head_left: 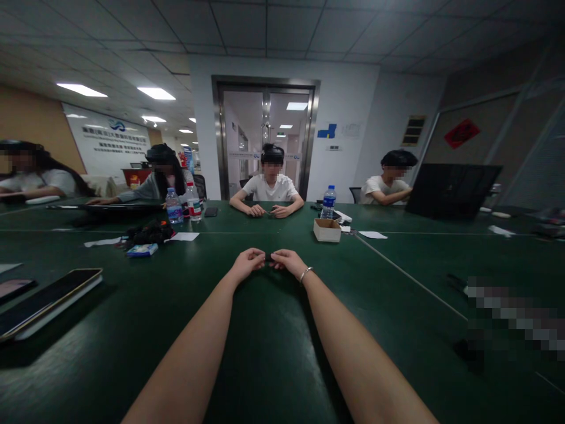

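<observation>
1. Two bare forearms reach out over a dark green desk (265, 353). The left hand (248, 263) and the right hand (286, 261) come fingertip to fingertip near the desk's middle. Both are closed in a narrow pinch on a small dark object (268, 257), which is too small to identify. A bracelet (305, 274) circles the right wrist.
2. Beyond the hands, toward the far edge, stands an open cardboard box (327, 229). A water bottle (328, 202) is just behind it and a sheet of paper (373, 234) lies to its right.
3. Toward the far left corner, two more bottles (173, 206) stand side by side. In front of them are a black heap (148, 231), a blue packet (142, 249) and a white slip (184, 237).
4. At the desk's left edge lies a flat gold-rimmed device (48, 294), screen up, well apart from the hands.
5. An open laptop (450, 189) stands near the far right corner, its dark back turned to the camera.
6. A person in a white T-shirt (270, 188) sits directly opposite at the far edge, hands close together on the desk. Three others sit along the same edge, two to the left and one beside the laptop.
7. Behind them, a metal-framed glass double door (266, 138) is set in a white wall. A red diamond sign (461, 133) hangs on the partition to the right, and a lettered wall banner (112, 141) is on the left.
8. Lit panels (82, 89) shine in the tiled ceiling overhead.
</observation>
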Tool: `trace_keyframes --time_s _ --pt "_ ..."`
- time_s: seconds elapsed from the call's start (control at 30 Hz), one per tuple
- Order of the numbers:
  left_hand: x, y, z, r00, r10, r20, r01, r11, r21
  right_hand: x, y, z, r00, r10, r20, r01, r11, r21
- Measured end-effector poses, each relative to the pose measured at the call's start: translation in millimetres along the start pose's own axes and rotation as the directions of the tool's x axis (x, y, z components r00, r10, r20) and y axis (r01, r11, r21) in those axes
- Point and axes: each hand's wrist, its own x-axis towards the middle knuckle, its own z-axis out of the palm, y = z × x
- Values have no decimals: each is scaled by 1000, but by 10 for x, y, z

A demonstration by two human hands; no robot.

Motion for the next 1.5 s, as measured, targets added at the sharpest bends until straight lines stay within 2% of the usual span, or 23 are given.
trace_keyframes --time_s 0.07,0.23,0.37,0.53,0.67,0.8,0.97,1.13,1.37,1.5 --pt "-4 8 2 999 -33 -27 33 999 11 -5 -9 -1 1000 2 6 -2 1000 2" --pt "20 -27 -17 1000 24 -19 -23 998 52 -12 -22 -8 1000 6 -5 -6 1000 13" --pt "48 -66 -10 998 -38 -41 43 989 138 -20 -26 -12 1000 0 0 0 1000 16" --pt "12 -65 18 998 60 -1 -59 992 110 -19 -17 -16 1000 -4 -13 4 999 39" --pt "2 -62 20 999 2 -34 3 989 148 -15 -13 -18 1000 7 -20 -6 999 42" --pt "27 -85 14 997 53 -58 -46 992 117 -19 -19 -14 1000 7 -30 -6 999 39" --pt "60 -122 5 998 -2 -60 10 990 139 -24 -26 -5 1000 7 -24 -6 999 36" --pt "21 -75 6 996 87 0 -87 992 93 -20 -28 -8 999 10 -40 -8 998 61" --pt "37 -58 24 1000 -17 11 14 981 192 -22 -20 -16 998 18 -57 -12 995 95" --pt "23 -79 27 999 22 -48 -15 990 141 -24 -17 -21 998 17 -62 -11 995 95"
